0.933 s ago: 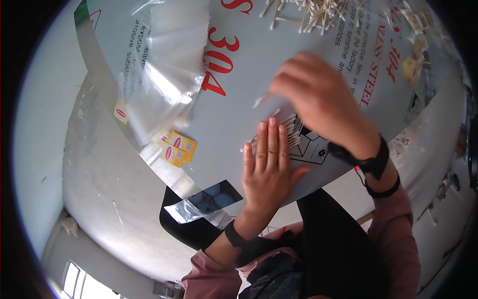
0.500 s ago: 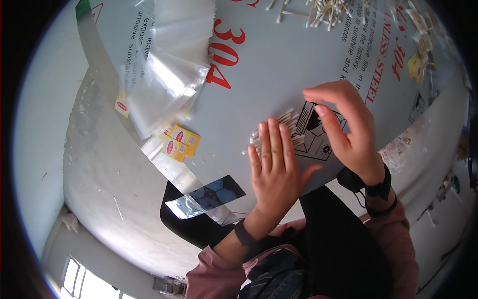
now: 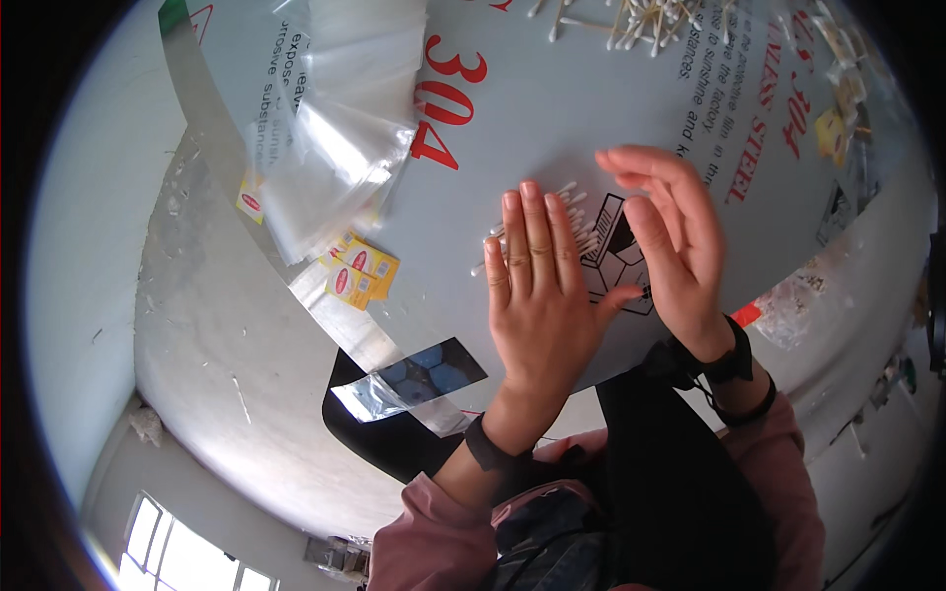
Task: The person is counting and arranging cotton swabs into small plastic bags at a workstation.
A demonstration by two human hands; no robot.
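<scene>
My left hand (image 3: pixel 537 286) lies flat, fingers stretched out, over a small bunch of cotton swabs (image 3: pixel 581 234) on the grey film-covered table (image 3: pixel 473 197). White swab tips stick out on both sides of the fingers; the rest of the bunch is hidden under them. Just right of the swabs my right hand (image 3: pixel 680 246) is held on its edge, fingers curved and the thumb apart, with nothing in it. A loose pile of more cotton swabs (image 3: pixel 655 22) lies at the far edge of the view.
Clear plastic bags (image 3: pixel 345 128) lie fanned out at the left. Beside them are small yellow cards (image 3: pixel 363 271). More filled bags (image 3: pixel 843 74) lie at the far right. A dark blue patterned strip (image 3: pixel 419 377) sits at the near edge, above my black-clad leg.
My left hand has slid forward, away from me, over the swabs and now covers more of them. My right hand has shifted slightly, its fingers still curved.
</scene>
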